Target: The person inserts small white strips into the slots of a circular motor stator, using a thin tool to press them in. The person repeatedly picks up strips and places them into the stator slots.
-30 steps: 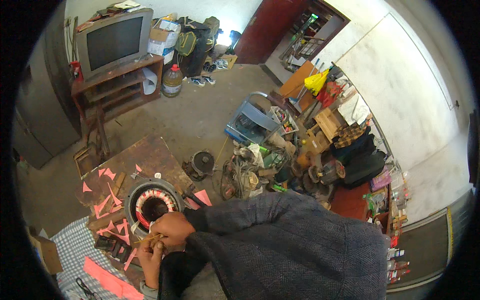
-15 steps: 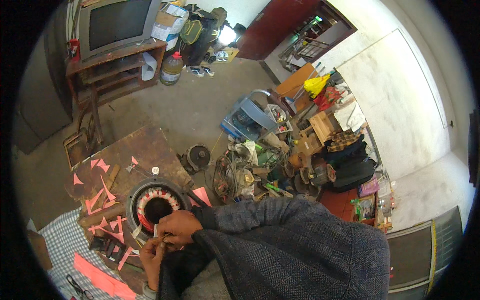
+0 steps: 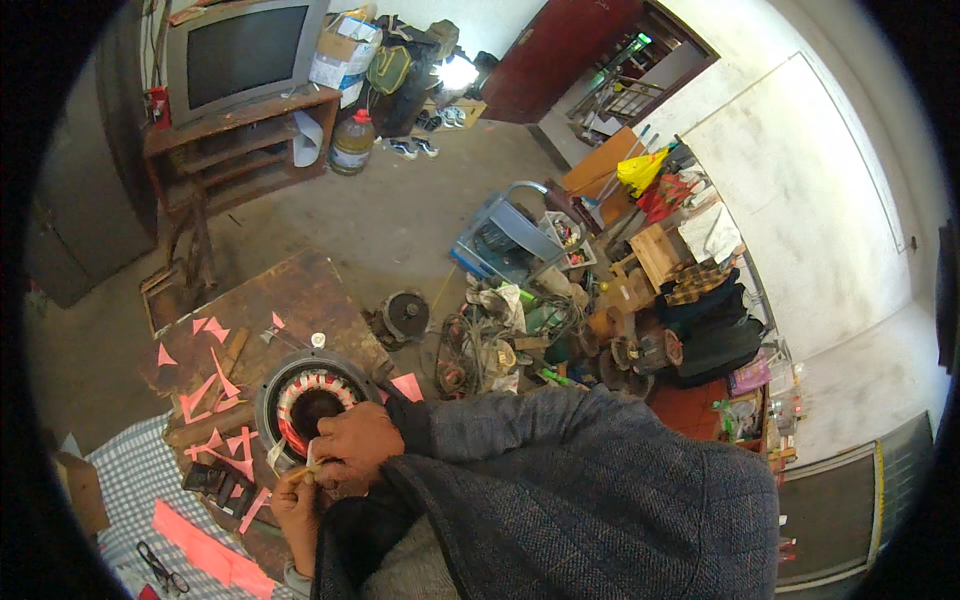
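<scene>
Copper-wound stator [image 3: 312, 402] is sitting on the wooden desk [image 3: 300, 290], looking heavy and rigid. Right hand [image 3: 357, 444] and left hand [image 3: 297, 497] are pinching a thin, flimsy insulation strip [image 3: 310, 462] at its near rim; fingers pressed together.

A cluttered repair workshop: motor parts [image 3: 480, 350] heaped on concrete floor [image 3: 370, 220], worn wooden workbench [image 3: 290, 290].

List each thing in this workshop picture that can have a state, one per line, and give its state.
Round metal motor stator with red-and-white windings: lying flat on the wooden bench, bore upward.
Left hand: fingers pinched on a small pale strip beside the stator.
Right hand: resting on the stator's rim, fingers curled.
Grey box television: screen dark.
Dark red door: open.
Black-handled scissors: lying on checked cloth.
</scene>
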Tool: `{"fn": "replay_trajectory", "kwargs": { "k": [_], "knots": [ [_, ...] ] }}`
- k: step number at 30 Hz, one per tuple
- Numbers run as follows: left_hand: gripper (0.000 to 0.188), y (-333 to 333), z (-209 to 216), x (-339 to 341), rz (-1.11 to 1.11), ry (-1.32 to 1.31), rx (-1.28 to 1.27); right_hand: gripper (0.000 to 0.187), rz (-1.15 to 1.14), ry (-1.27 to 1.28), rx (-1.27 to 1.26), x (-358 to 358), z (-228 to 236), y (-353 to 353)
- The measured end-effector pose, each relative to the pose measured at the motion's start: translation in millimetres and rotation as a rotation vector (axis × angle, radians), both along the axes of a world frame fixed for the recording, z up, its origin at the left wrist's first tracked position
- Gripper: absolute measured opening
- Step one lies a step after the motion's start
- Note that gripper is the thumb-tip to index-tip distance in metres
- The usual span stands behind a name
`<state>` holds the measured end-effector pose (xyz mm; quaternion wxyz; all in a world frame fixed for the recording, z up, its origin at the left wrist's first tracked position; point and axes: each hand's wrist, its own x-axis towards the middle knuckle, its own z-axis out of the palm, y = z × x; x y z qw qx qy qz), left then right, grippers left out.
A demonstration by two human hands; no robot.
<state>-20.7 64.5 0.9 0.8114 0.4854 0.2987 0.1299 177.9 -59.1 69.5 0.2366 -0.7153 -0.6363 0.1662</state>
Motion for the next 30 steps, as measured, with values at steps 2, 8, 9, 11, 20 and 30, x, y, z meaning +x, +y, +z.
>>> {"fn": "replay_trajectory", "kwargs": {
  "k": [2,8,9,11,20,30],
  "knots": [
    [0.013,-5,11,-2,0.038,0.03,0.079,0.024,-0.011,-0.047,0.027,1,-7,-4],
    [0.013,-28,39,-8,0.126,0.004,0.066,0.027,-0.024,-0.114,0.099,6,-17,-25],
    [0.013,-31,41,-8,0.132,0.022,0.075,0.026,-0.022,-0.118,0.121,6,-14,-28],
    [0.014,-38,43,-7,0.14,0.023,0.089,0.026,-0.006,-0.121,0.146,7,-6,-34],
    [0.02,-59,67,-2,0.138,0.299,0.273,0.018,0.187,-0.276,0.131,22,12,-51],
    [0.017,-92,53,11,0.154,0.146,0.24,0.043,0.265,0.242,-0.125,25,-3,-68]
  ]
}}
